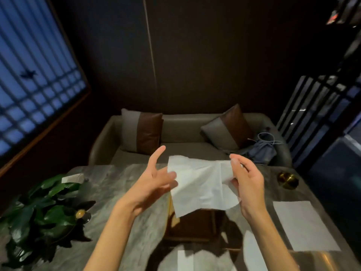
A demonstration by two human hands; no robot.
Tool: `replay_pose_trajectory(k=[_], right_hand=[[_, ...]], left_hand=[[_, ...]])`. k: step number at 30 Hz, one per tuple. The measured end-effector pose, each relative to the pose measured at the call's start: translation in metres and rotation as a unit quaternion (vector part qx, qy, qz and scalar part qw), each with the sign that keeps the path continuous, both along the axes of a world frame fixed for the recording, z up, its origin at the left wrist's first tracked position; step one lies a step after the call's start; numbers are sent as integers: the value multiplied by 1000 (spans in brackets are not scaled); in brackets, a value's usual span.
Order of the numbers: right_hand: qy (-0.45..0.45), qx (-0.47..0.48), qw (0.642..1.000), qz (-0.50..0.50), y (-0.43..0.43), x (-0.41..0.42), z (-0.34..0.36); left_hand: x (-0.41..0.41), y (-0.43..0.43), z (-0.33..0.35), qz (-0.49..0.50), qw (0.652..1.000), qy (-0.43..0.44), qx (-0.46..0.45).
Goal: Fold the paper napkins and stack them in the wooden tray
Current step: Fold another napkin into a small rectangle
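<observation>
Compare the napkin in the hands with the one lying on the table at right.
The held napkin is up in the air; the flat napkin lies on the table. The held napkin is rumpled and sagging; the flat napkin is smooth. Both are white paper.

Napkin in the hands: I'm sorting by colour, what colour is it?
Plain white, no visible print; the napkin shows best in the head view.

Thin matt paper napkin (199,184); polished marble table (109,184); wooden tray (192,225).
</observation>
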State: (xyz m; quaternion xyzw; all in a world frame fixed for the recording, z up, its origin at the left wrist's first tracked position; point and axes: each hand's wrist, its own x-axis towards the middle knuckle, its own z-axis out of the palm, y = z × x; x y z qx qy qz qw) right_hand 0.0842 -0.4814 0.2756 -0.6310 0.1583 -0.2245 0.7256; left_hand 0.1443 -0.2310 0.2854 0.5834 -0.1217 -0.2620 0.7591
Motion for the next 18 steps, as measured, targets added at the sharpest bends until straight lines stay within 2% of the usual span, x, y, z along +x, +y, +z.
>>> replay_pose_trajectory(k=[3,6,10,13,16,18], right_hand=[[3,-37,999,40,-30,-20,15],[-3,-88,992,93,-59,-39,34],[-25,-156,983,91,-87,-53,60],[-29,-200,978,59,-99,-55,72],[-31,-195,979,52,-104,-54,78],[-24,-193,978,79,-107,-53,80]], left_hand=[[-9,-31,15,34,982,-141,121],[-11,-53,34,69,943,-259,196],[-12,-68,56,110,927,-314,175],[-12,-74,66,103,930,-316,159],[-14,-78,75,87,929,-327,151],[-13,-80,78,110,919,-343,162]])
